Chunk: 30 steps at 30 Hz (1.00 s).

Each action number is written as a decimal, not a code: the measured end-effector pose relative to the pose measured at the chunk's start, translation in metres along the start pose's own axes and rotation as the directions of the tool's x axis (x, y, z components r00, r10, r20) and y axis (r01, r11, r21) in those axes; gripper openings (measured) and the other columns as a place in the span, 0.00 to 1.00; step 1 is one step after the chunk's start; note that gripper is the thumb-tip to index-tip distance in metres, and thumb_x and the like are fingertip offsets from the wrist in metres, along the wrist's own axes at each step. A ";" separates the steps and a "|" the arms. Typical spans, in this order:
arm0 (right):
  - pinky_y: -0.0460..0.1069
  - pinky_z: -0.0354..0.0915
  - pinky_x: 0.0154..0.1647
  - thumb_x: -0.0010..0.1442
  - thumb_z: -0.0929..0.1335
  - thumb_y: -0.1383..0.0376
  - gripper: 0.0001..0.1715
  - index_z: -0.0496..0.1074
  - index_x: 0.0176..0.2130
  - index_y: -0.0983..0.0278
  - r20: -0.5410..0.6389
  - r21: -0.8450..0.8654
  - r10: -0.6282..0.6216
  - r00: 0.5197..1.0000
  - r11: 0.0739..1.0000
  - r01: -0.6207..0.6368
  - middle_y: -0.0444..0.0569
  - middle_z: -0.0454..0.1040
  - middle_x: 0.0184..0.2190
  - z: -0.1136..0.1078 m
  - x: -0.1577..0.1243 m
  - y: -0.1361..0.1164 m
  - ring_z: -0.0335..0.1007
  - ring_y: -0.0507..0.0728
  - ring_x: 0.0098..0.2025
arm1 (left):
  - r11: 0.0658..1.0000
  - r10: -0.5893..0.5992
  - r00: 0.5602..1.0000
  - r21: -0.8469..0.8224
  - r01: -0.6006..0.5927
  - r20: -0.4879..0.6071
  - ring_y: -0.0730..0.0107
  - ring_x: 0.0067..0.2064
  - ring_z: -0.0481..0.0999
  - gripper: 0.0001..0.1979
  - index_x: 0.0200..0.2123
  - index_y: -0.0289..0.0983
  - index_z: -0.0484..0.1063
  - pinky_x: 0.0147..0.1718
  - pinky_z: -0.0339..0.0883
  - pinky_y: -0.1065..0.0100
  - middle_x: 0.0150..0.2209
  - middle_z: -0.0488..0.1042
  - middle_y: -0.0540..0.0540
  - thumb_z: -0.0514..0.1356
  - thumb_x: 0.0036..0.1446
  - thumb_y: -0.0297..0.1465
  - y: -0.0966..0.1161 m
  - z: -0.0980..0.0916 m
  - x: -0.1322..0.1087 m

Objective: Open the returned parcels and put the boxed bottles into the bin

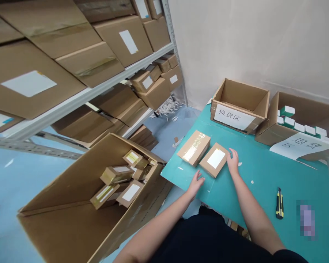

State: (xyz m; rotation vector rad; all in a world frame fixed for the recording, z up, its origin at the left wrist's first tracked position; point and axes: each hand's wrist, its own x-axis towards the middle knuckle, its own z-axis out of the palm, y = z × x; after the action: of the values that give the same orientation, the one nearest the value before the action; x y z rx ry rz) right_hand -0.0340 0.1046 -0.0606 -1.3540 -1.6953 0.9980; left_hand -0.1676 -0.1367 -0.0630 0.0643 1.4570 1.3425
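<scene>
Two small cardboard parcels lie side by side on the teal table (pixel 263 175). The nearer parcel (pixel 214 159) has a white label on top. My right hand (pixel 233 162) rests against its right edge with fingers curled onto it. My left hand (pixel 196 182) lies flat on the table just in front of that parcel, fingers stretched out, not gripping. The second parcel (pixel 194 147), sealed with clear tape, sits just to the left and touches neither hand.
A large open carton (pixel 79 204) on the blue floor at left holds several small parcels. Shelves (pixel 79 96) stacked with boxes fill the upper left. Two open labelled cartons (pixel 239 106) (pixel 298 128) stand at the table's back. A yellow-black utility knife (pixel 279 203) lies at right.
</scene>
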 end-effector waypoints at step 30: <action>0.61 0.68 0.60 0.58 0.69 0.50 0.24 0.77 0.48 0.62 0.858 0.160 -0.147 0.493 0.987 0.017 0.56 0.81 0.49 0.260 -0.328 -0.175 0.76 0.64 0.53 | 0.937 0.239 0.711 -0.035 -0.347 -0.662 0.54 0.60 0.74 0.21 0.54 0.37 0.72 0.62 0.64 0.54 0.59 0.74 0.37 0.62 0.56 0.32 -0.061 -0.377 -0.170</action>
State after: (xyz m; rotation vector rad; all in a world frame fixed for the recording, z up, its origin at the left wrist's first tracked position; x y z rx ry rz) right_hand -0.2813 -0.2753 -0.0387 -0.6262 -2.3085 1.9149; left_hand -0.3295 -0.5207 -0.0893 -0.3236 1.9719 1.8597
